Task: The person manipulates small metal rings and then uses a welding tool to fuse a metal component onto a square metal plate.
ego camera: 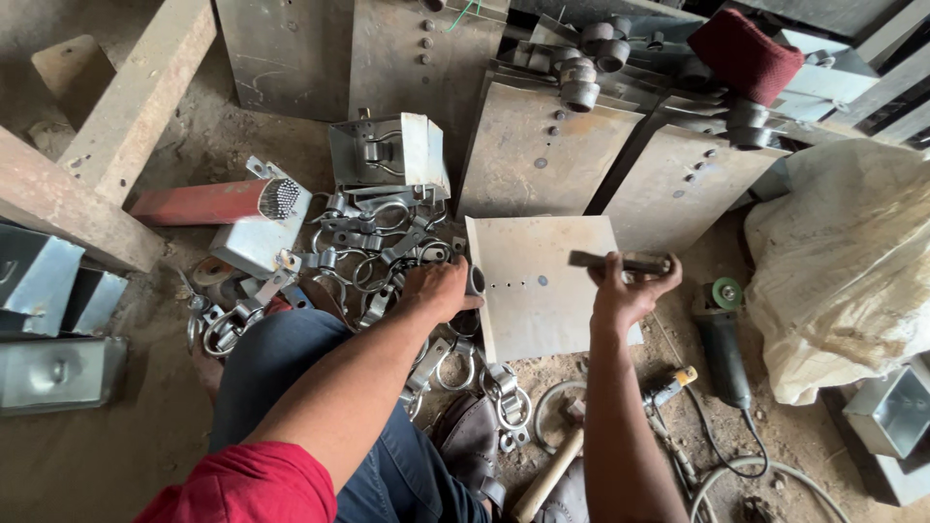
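A pale square metal plate (542,281) with a row of small holes lies on the dirt floor in front of me. My left hand (441,288) rests at the plate's left edge, fingers curled around a small metal tube or ring piece. My right hand (628,287) is over the plate's right side, shut on a dark flat metal bar (605,260) held level above the plate. A pile of bent metal clamps and rings (373,242) lies just left of the plate.
Several similar plates (542,155) with rollers lean at the back. An angle grinder (722,334) lies right of the plate, a wooden-handled hammer (552,475) below it. A white sack (843,271) sits right, wooden beams (126,107) left, metal boxes (58,320) far left.
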